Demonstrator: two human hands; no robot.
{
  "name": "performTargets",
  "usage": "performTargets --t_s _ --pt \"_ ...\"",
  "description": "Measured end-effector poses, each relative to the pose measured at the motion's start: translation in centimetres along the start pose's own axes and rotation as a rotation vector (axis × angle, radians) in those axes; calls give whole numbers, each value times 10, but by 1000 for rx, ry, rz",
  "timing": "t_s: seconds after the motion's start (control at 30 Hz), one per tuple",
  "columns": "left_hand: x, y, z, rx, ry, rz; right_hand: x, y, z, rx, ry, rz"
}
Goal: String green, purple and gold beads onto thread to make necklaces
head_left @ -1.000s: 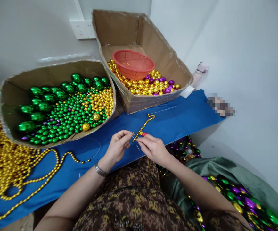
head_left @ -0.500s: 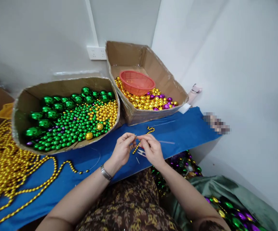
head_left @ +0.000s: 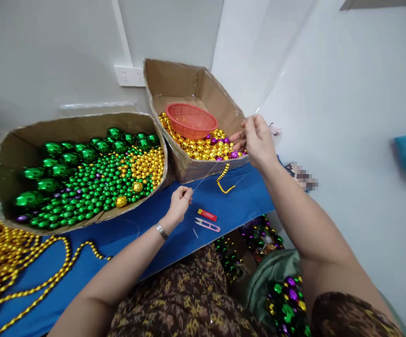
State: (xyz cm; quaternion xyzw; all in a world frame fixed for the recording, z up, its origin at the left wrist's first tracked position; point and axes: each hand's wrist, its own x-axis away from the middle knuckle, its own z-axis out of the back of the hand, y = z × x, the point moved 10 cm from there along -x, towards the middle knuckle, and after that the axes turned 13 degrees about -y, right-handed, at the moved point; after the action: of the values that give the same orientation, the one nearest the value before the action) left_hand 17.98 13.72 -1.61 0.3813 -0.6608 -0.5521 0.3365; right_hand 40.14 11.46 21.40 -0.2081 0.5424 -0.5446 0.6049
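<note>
My left hand (head_left: 181,203) is closed in a pinch on a thin clear thread (head_left: 205,178) above the blue cloth (head_left: 161,243). The thread slants up to the right, towards my raised right hand (head_left: 259,142). That hand is closed too, beside the right box's near corner, apparently on the other stretch of thread; its fingertips are partly hidden. A short curved strand of gold beads (head_left: 220,180) rests below the box. Nearer me lie a red lighter (head_left: 207,215), pink-handled thread snips (head_left: 210,225) and a thin pale stick (head_left: 195,233).
A cardboard box (head_left: 80,119) on the left holds green and gold beads. Another box (head_left: 189,168) contains gold and purple beads with a red plastic basket (head_left: 192,121). Long gold bead strands (head_left: 6,262) heap at far left. Strung coloured beads (head_left: 287,304) sit below the table edge.
My hands were together over the cloth; now my right hand has moved up and right, drawing thread out between them. The lighter and snips are uncovered, and the view has shifted slightly right.
</note>
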Motion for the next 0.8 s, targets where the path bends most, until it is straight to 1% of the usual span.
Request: performTargets --t_s 0.1,0.17,0.23,0.3,0.4,0.47,0.53,0.6,0.67,0.73,0.8 --pt "-8 22 -16 7 -39 -24 -23 -32 9 50 -14 -5" --pt "-12 40 -25 4 -65 -59 -32 -58 14 66 17 -4" --pt "-15 56 -32 -9 -92 -98 -36 -85 16 57 49 27" --pt "-14 63 -34 -41 -115 -128 -36 -106 8 51 26 72" --pt "-8 58 -30 -189 -145 -145 -26 -121 -19 88 -81 152" --pt "-2 48 -19 -379 -136 -153 -13 -117 -44 121 -195 182" --pt "6 38 -8 -614 -138 -164 5 -103 -72 146 -330 170" --pt "17 24 1 -856 -197 -148 26 -83 -96 174 -425 141" --pt "33 12 9 -1049 -295 -104 48 -57 -116 204 -492 83" --pt "53 11 17 -1134 -381 -93 69 -27 -135 198 -563 9" --pt "74 24 24 -1090 -447 -118 91 2 -152 128 -623 -73"
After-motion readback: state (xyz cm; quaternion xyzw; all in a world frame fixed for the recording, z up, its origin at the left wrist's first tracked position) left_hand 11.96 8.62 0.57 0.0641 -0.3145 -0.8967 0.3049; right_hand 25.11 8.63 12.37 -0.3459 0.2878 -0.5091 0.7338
